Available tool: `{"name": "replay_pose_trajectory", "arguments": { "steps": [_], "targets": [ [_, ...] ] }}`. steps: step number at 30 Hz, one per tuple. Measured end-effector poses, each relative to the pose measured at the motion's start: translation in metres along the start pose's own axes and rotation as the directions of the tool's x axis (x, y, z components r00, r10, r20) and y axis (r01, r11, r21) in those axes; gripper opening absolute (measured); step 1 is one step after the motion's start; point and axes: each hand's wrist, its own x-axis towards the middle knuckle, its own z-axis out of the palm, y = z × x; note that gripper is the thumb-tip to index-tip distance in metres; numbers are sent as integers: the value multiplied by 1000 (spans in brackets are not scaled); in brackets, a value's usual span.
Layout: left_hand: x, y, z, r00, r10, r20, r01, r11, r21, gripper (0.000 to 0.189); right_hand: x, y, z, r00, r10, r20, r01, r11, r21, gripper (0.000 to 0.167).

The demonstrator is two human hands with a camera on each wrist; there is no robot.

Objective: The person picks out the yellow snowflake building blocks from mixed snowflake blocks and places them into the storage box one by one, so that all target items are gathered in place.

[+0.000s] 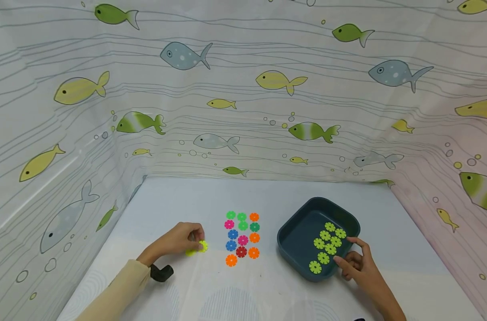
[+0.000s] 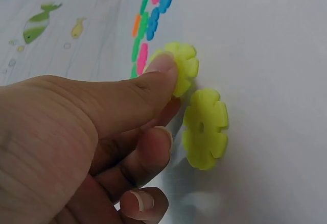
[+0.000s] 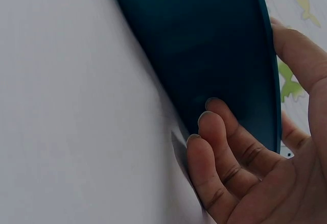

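Note:
My left hand (image 1: 183, 238) pinches a yellow flower-shaped interlocking disc (image 2: 188, 65) between thumb and fingers, just above the table. Beside it, a second yellow disc (image 2: 205, 129) lies in the left wrist view, apart from the fingertips. My right hand (image 1: 361, 267) grips the near right side of a dark blue-green tray (image 1: 297, 234), thumb and index finger over its rim. The other fingers bend against the tray's outer wall, as the right wrist view shows. Several yellow-green discs (image 1: 330, 248) lie on the right part of the tray's floor.
Between the hands, several loose discs in green, orange, pink, blue and red, such as an orange disc (image 1: 231, 260), lie in rough columns on the white table (image 1: 243, 294). A fish-patterned curtain (image 1: 243, 120) rises behind and at both sides.

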Motion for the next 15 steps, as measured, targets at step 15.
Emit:
{"name": "replay_pose_trajectory", "arguments": {
  "steps": [15],
  "targets": [
    [8, 11, 0, 1000, 12, 19, -11, 997, -76, 11, 0, 1, 0, 1000, -28, -3, 28, 1000, -2, 71]
  ]
}}
